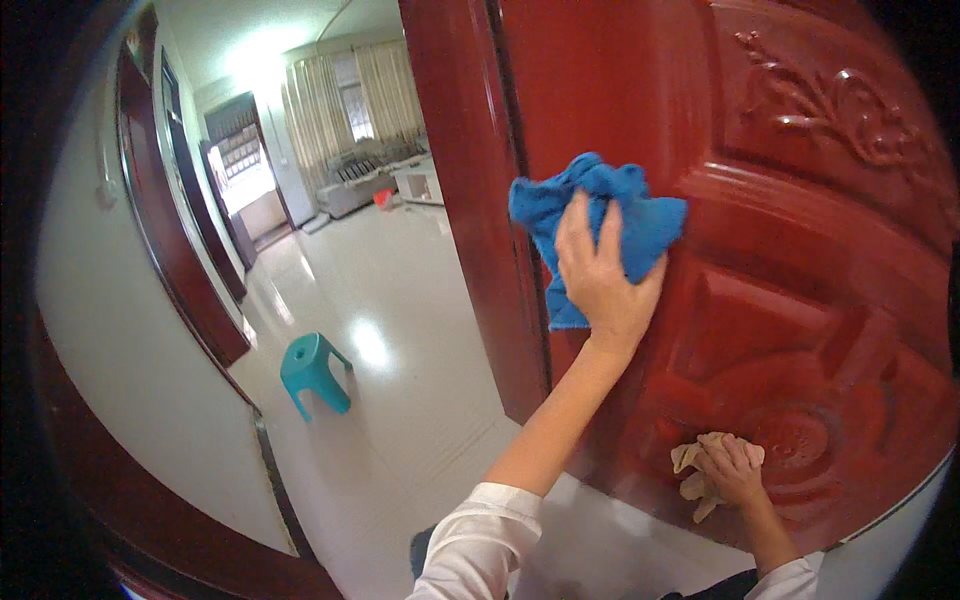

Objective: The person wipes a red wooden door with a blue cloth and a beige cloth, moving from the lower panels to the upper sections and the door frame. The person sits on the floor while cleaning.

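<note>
My left hand (607,292) presses a bunched blue cloth (637,232) against the red wooden door (615,97), close to its edge beside the door frame (457,150). The cloth spreads out past my fingers, with a corner hanging below the wrist. Lower and to the right, my right hand (731,469) holds a crumpled beige cloth (701,491) on the door's lower panel, next to a round carved ornament (791,439). A carved leafy spray (840,112) stands out in relief on the upper panel.
Through the doorway, a teal plastic stool (304,360) stands on the glossy tiled floor (405,300). Farther back are a grey sofa (352,199), a red container (383,198) and a white low cabinet (420,184). A white wall (172,375) runs along the left.
</note>
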`<act>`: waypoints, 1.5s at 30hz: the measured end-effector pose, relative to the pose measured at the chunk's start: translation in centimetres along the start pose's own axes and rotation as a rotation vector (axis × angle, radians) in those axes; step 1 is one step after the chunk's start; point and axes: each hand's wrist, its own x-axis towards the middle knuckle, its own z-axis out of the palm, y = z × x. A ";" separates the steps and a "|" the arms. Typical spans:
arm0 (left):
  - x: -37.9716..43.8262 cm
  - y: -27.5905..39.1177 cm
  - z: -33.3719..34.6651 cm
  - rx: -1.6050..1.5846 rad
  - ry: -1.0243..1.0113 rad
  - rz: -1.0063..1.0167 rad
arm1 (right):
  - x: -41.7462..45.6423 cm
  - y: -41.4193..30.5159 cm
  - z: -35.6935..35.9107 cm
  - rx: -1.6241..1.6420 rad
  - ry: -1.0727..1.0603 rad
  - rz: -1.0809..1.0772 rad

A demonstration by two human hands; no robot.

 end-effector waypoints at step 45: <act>1.1 -4.6 2.2 0.119 0.172 0.196 | 0.5 -0.9 -0.1 0.022 0.147 0.009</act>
